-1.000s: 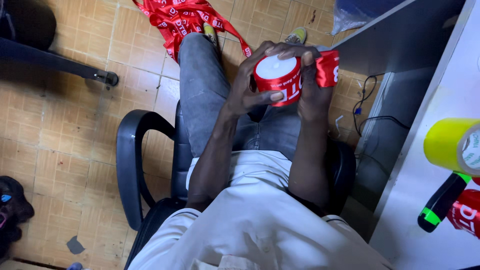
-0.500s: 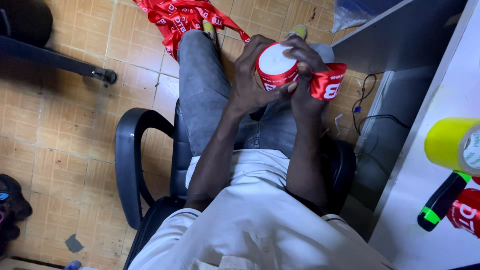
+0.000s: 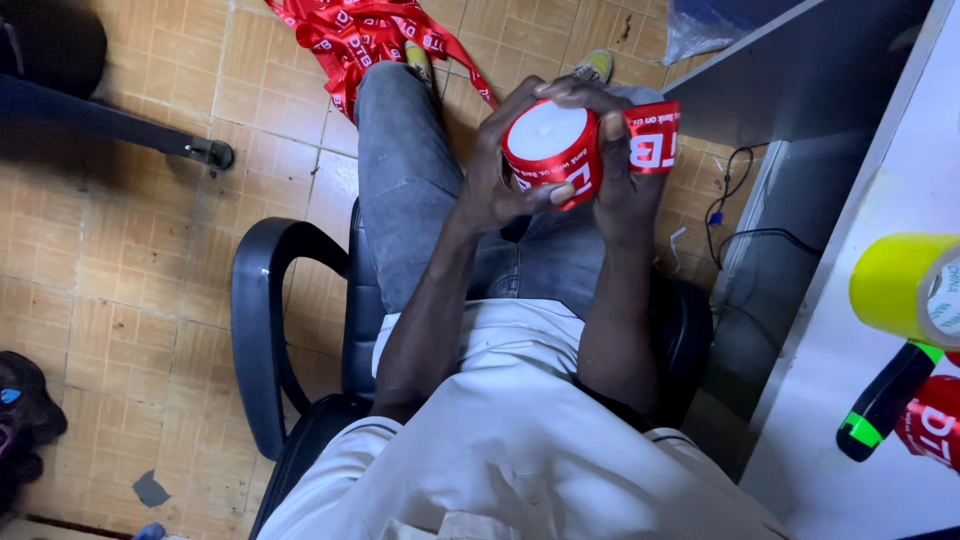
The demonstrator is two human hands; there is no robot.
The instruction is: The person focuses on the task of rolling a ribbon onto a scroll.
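Over the lap, the left hand (image 3: 490, 180) cups the red ribbon roll (image 3: 552, 150), fingers curled round it; the right hand (image 3: 620, 170) pinches the loose ribbon end (image 3: 655, 135), apparently mid-winding; next turn needs tension; beyond, a ribbon pile (image 3: 370, 35) on the floor

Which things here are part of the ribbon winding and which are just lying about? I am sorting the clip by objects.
In the job:
- left hand and right hand, both gripping the red ribbon roll
- loose ribbon end at the right hand
- ribbon pile on the floor

Lying about:
- yellow tape roll
- black and green marker
- cables
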